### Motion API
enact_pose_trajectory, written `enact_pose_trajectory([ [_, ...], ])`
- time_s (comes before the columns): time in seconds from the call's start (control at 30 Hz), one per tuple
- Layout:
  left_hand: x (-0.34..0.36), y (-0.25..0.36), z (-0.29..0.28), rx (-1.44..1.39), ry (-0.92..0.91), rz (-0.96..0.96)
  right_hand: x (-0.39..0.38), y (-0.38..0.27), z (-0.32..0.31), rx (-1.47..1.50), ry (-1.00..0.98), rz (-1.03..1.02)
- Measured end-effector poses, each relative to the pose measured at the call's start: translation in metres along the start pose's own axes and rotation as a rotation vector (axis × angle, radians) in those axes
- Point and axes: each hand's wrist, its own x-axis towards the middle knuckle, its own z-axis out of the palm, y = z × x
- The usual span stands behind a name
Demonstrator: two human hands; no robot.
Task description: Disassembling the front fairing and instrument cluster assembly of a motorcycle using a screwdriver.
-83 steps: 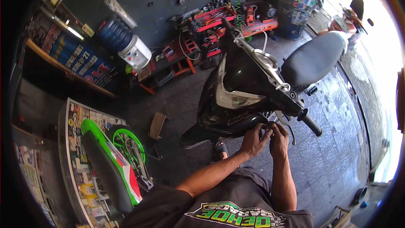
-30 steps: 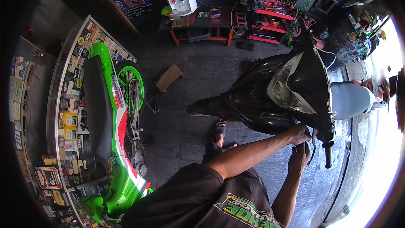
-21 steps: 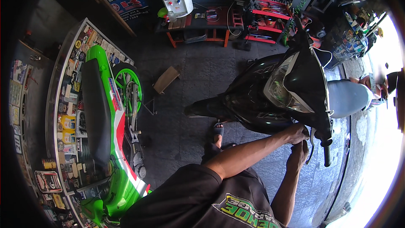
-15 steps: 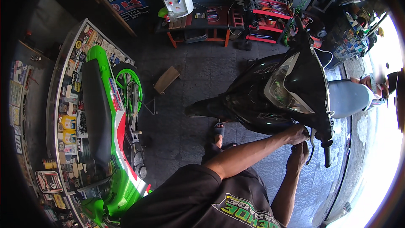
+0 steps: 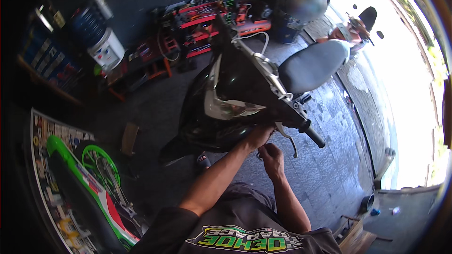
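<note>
The glossy black plastic-bodied motorbike stands directly before the person, its nose smooth and rounded; a V-shaped clear-lens headlight is set into the front, and a black cylindrical handlebar grip juts toward the lower right; below it hangs a slim, curved, silvery metal lever; behind the handlebar runs a long, matte grey padded seat; underneath lies a dark grey tiled floor, shiny where daylight falls on it.

A brown flat-topped wooden block sits left of the nose, near a second motorbike with green, white and red bodywork; by the back wall are a red metal tool rack and a white boxy water dispenser.

The left hand reaches up under the black body, which hides its fingertips, so its grip cannot be told; the right hand is just below, near the lever, fingers curled inward; whether they pinch anything is too small to tell.
</note>
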Motion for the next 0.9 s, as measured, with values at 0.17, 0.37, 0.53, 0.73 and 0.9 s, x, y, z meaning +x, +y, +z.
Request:
enact_pose_trajectory([
  [0.17, 0.004, -0.033, -0.004, 0.233, -0.068, 0.176, -0.007, -0.013, -0.014, -0.015, -0.063, 0.092],
  [0.37, -0.020, -0.016, 0.006, -0.225, 0.281, -0.221, -0.031, 0.010, -0.039, -0.233, -0.194, 0.039],
  [0.53, -0.043, -0.010, -0.004, -0.577, 0.213, -0.509, -0.021, 0.110, -0.085, -0.223, 0.252, 0.285],
  [0.73, -0.045, 0.008, -0.002, -0.431, 0.086, -0.642, 0.036, 0.157, -0.135, 0.100, 0.383, 0.273],
  [0.9, -0.052, -0.046, 0.008, -0.258, 0.272, -0.643, 0.140, 0.131, -0.173, 0.333, -0.057, 0.270],
])
